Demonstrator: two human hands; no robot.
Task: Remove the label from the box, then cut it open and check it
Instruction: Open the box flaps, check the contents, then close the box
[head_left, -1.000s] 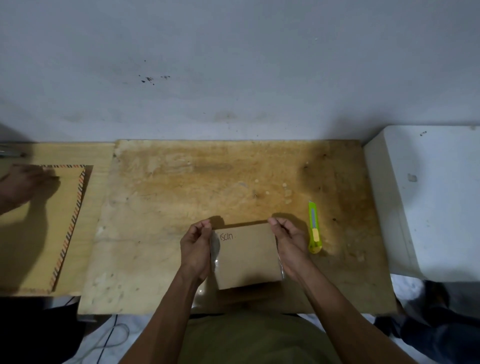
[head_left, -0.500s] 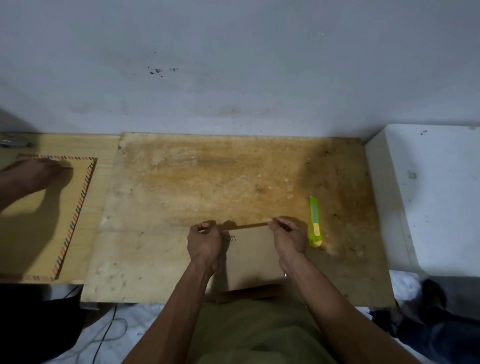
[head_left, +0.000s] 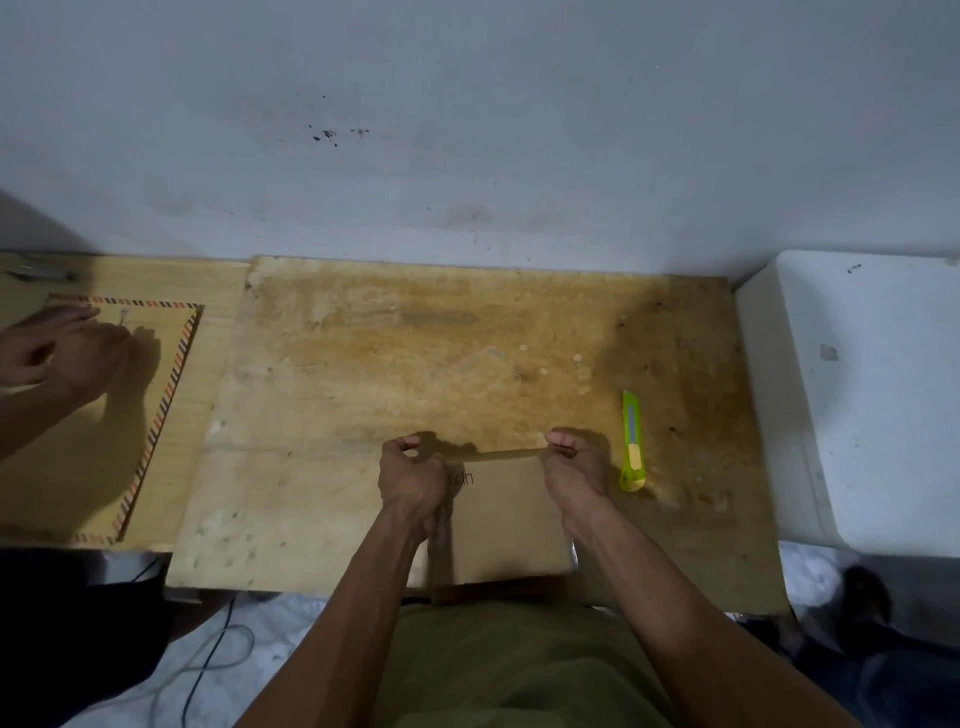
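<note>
At the far left another person's hand (head_left: 57, 348) rests on a striped-edged envelope (head_left: 156, 395), well apart from the work. On the wooden table (head_left: 363, 364) the left hand (head_left: 410, 478) and right hand (head_left: 576, 473) each curl round a far corner of the brown box (head_left: 506, 514), which lies at the near edge between the forearms. The green cutter (head_left: 632, 441) lies just right of the right hand, its long axis pointing away, so that hand looks the nearer one to take it up.
</note>
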